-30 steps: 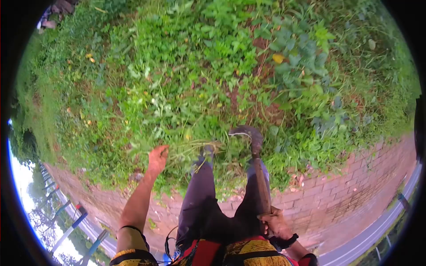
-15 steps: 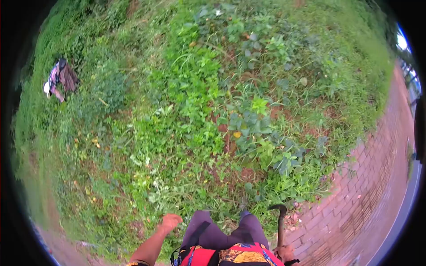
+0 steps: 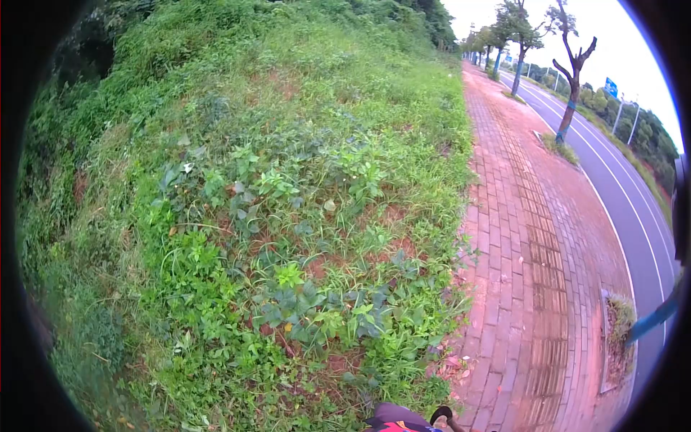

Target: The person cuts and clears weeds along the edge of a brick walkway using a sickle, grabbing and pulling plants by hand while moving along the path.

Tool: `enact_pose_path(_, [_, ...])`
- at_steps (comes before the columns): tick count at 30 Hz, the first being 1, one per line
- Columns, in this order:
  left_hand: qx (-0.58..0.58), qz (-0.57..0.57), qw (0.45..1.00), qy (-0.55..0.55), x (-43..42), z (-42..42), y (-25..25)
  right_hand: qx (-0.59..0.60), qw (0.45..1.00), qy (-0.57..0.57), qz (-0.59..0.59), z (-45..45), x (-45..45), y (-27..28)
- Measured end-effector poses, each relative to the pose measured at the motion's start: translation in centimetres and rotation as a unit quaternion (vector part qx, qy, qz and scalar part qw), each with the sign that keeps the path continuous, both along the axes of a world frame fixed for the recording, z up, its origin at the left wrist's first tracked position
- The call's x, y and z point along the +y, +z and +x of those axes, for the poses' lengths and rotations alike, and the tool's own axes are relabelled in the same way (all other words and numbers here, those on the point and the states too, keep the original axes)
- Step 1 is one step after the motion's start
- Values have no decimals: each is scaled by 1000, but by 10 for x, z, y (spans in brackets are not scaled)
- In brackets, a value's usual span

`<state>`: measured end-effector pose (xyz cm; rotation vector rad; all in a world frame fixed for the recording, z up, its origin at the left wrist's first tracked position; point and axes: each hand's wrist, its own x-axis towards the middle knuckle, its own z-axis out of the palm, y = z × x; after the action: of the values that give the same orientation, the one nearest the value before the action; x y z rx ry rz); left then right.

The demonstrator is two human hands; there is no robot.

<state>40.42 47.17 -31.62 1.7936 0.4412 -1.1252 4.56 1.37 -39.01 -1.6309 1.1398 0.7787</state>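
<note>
At the bottom edge of the head view shows the dark curved head of a sickle [image 3: 442, 413]. It is beside my purple-trousered leg [image 3: 394, 413], above the edge of the brick pavement. Most of its handle is cut off by the frame. Neither my left hand nor my right hand shows. Low green weeds and leafy plants [image 3: 288, 309] cover the ground in front of my legs, with reddish soil between them.
A brick pavement [image 3: 504, 288] runs ahead along the right side of the weeds. Beyond it are roadside trees [image 3: 568, 93], a planted square bed [image 3: 619, 338] with a blue-wrapped trunk [image 3: 651, 320], and a grey road [image 3: 612, 173]. Dense bushes [image 3: 144, 65] rise at the left.
My view has swung up and to the right, bringing in the road and trees. Both hands and the crouching person at the left have left the view; the sickle shows only partly.
</note>
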Motion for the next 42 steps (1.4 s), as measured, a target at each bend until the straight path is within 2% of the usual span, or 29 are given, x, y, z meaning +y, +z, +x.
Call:
enact_pose_path(6, [-73,-51,994,-61,-78,62,-3,-24,999,-16,14,26,-1,12])
enact_pose_path(14, [-84,-73,990,-86,-106,63,-12,-11,998,-32,51,16,3,17])
enact_pose_path(30, [-20,-34,998,40,-70,18,-56,63,977,-66,191,-36,-34,35])
enact_pose_path(36, [-1,-26,995,95,-58,-8,-72,55,956,-97,271,-35,-66,45])
enact_pose_path(39, [5,-24,992,122,-44,-29,-83,84,973,-66,203,-39,-82,27])
enact_pose_path(41, [-1,-28,989,147,-27,-56,-93,207,977,41,25,-10,-78,22])
enact_pose_path(42, [-8,-32,987,159,-15,-76,-98,210,976,56,-3,-2,-84,20])
